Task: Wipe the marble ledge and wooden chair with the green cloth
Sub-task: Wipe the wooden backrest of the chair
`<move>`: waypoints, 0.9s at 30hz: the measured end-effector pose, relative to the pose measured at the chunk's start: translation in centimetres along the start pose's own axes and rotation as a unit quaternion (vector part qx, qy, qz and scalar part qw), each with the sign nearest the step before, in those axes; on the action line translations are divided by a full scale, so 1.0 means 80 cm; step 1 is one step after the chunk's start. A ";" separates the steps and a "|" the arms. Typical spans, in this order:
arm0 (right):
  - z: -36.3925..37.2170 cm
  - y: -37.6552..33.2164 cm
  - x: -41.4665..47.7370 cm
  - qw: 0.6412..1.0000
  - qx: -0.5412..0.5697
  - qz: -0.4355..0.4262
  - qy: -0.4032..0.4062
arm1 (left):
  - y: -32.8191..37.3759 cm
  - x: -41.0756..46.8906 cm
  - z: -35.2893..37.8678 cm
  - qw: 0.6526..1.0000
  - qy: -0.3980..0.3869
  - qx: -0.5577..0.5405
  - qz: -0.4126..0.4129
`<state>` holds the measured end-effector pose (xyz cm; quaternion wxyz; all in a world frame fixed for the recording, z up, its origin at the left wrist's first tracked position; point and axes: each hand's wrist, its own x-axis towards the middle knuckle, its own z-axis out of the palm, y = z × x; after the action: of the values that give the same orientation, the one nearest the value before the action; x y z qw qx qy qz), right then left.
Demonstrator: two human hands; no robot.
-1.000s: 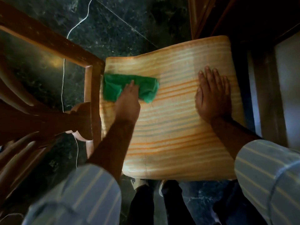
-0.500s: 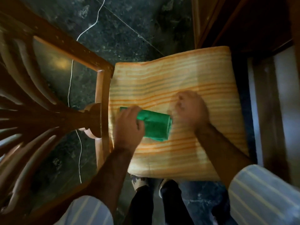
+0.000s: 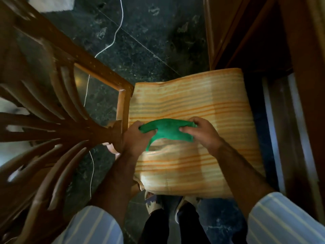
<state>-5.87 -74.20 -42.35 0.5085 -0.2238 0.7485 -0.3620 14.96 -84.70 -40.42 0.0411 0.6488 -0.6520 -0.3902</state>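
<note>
Both hands grip green cloth over striped seat cushion.
Left hand and right hand each clench one end of the green cloth, stretched between them just above the orange-striped cushion; wooden chair frame lies at left, dark marble floor beyond.

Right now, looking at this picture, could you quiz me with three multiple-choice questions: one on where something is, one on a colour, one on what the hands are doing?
1. Where is the cloth?
A. above the striped cushion
B. on the dark floor
C. draped on the chair back

2. What colour is the cloth?
A. white
B. green
C. red

3. How is the cloth held?
A. by the left hand alone
B. by nobody
C. by both hands

Answers:
1 A: the green cloth sits over the orange-striped cushion.
2 B: it is plainly green.
3 C: the left hand and right hand each grip an end.
</note>
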 end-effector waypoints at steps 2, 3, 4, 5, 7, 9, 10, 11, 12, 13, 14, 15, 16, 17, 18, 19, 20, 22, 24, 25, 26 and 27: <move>-0.006 -0.022 -0.012 0.996 0.089 -0.013 0.022 | 0.027 -0.013 -0.022 0.998 0.029 -0.057 0.016; -0.009 -0.034 -0.018 0.991 0.128 -0.019 0.034 | 0.042 -0.019 -0.033 0.996 0.041 -0.079 0.022; -0.011 -0.050 -0.024 0.985 0.167 -0.030 0.044 | 0.059 -0.027 -0.050 0.993 0.052 -0.103 0.028; -0.012 -0.067 -0.030 0.977 0.205 -0.039 0.052 | 0.077 -0.035 -0.067 0.990 0.064 -0.124 0.034; -0.013 -0.106 -0.037 0.961 0.264 -0.057 0.059 | 0.115 -0.049 -0.110 0.983 0.093 -0.147 0.057; -0.014 -0.145 -0.043 0.948 0.303 -0.076 0.055 | 0.157 -0.067 -0.156 0.976 0.101 -0.171 0.089; -0.012 -0.165 -0.047 0.941 0.325 -0.085 0.047 | 0.178 -0.078 -0.180 0.974 0.097 -0.172 0.113; -0.010 -0.184 -0.052 0.933 0.345 -0.092 0.039 | 0.199 -0.091 -0.205 0.973 0.093 -0.158 0.141; -0.004 -0.203 -0.057 0.927 0.360 -0.099 0.029 | 0.219 -0.105 -0.230 0.972 0.094 -0.132 0.169; 0.004 -0.221 -0.062 0.922 0.373 -0.106 0.020 | 0.236 -0.117 -0.252 0.971 0.102 -0.097 0.194; 0.015 -0.239 -0.068 0.917 0.383 -0.112 0.010 | 0.251 -0.129 -0.276 0.968 0.118 -0.057 0.214; 0.028 -0.257 -0.076 0.914 0.389 -0.117 0.003 | 0.263 -0.140 -0.299 0.964 0.139 -0.009 0.227; 0.042 -0.273 -0.083 0.915 0.386 -0.120 0.001 | 0.272 -0.148 -0.321 0.958 0.161 0.044 0.233; 0.059 -0.287 -0.090 0.920 0.374 -0.120 0.002 | 0.278 -0.153 -0.342 0.950 0.182 0.096 0.234; 0.076 -0.296 -0.096 0.926 0.359 -0.116 0.001 | 0.279 -0.155 -0.362 0.943 0.198 0.134 0.230; 0.095 -0.304 -0.104 0.933 0.343 -0.111 -0.007 | 0.279 -0.157 -0.382 0.939 0.204 0.157 0.226; 0.112 -0.310 -0.111 0.940 0.326 -0.102 -0.019 | 0.277 -0.157 -0.400 0.938 0.203 0.173 0.223; 0.147 -0.316 -0.123 0.955 0.282 -0.078 -0.049 | 0.269 -0.156 -0.427 0.933 0.201 0.208 0.216; 0.173 -0.322 -0.133 0.974 0.202 -0.095 -0.045 | 0.258 -0.151 -0.442 0.930 0.206 0.227 0.204; 0.181 -0.323 -0.139 0.981 0.140 -0.133 -0.016 | 0.252 -0.149 -0.446 0.928 0.210 0.231 0.203; 0.187 -0.324 -0.144 0.978 0.073 -0.192 0.024 | 0.245 -0.146 -0.448 0.927 0.213 0.234 0.204; 0.193 -0.324 -0.152 0.963 0.019 -0.262 0.060 | 0.237 -0.144 -0.449 0.925 0.214 0.235 0.206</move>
<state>12.18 -87.03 -18.56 0.3546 -0.3798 0.6859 -0.5095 21.43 -93.75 0.31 0.1056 0.5595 -0.8198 -0.0603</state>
